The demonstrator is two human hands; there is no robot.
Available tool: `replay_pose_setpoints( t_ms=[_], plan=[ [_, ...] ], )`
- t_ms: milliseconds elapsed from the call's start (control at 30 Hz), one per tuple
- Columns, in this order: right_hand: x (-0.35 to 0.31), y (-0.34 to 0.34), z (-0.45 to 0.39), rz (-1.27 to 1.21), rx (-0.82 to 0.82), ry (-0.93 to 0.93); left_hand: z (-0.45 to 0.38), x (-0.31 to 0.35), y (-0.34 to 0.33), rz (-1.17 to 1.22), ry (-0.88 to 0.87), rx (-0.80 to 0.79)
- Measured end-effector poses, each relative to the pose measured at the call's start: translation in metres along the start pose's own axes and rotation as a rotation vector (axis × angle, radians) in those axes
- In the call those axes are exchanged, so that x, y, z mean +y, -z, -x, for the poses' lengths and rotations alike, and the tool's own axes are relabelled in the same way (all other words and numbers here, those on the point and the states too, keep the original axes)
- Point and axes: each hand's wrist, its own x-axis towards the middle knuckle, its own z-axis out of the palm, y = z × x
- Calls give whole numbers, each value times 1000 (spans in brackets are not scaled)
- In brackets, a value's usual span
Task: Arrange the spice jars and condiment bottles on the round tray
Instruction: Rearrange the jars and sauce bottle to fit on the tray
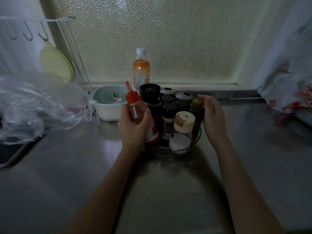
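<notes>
2 bare forearms seen from the near edge, no sleeves worn, no watch, rings or bands seen, left hand (133, 127) and right hand (213, 119) ungloved, fingers slender, nails short and unpainted where they can be made out

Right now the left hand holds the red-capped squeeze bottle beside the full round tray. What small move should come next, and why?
Probably lower the red-capped squeeze bottle into the round tray at its left edge. The left hand grips it there, slightly tilted, and the jars fill the middle. The right hand, open at the brown-lidded jar, could steady the tray.
</notes>
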Motion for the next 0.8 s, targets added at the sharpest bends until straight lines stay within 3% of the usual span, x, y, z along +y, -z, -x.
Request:
replay_pose_setpoints(
  t_ms=[133, 233, 467, 633, 800],
  plan=[
    [-6, 8, 8, 130, 161, 219, 5, 5, -1, -122, -83, -62],
    [-14, 9, 20, 240, 160, 415, 7, 5, -1, -174, -161, -137],
    [-28, -4, 42, 675, 62, 591, 10, 2, -2, -266, -241, -176],
    [-29, -12, 46, 676, -7, 703, 9, 0, -3, -284, -210, -154],
    [-31, -16, 48, 772, 49, 653, 8, -2, -4, -270, -194, -145]
  ],
)
